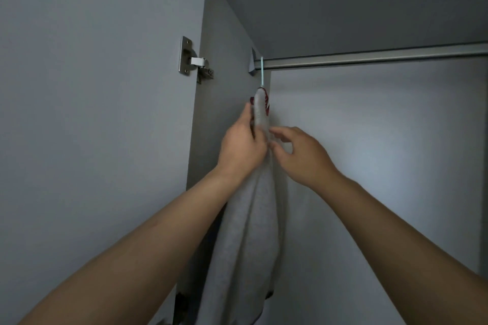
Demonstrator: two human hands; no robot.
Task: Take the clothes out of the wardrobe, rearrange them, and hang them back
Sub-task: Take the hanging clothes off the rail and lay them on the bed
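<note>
A grey garment (pixel 248 232) with dark red trim at its neck hangs edge-on from a pale blue hanger hook (pixel 262 71) at the far left end of the metal wardrobe rail (pixel 369 57). My left hand (pixel 243 145) grips the garment's shoulder from the left, just below the neck. From the right, my right hand (pixel 301 155) touches the same part of the cloth with loosely bent fingers; whether it pinches the fabric is hidden.
The open wardrobe door (pixel 92 113) stands at the left with a metal hinge (pixel 194 60). The wardrobe's left side panel (pixel 219 87) is right beside the garment. To the right, the rail is bare in front of the back wall (pixel 383 166).
</note>
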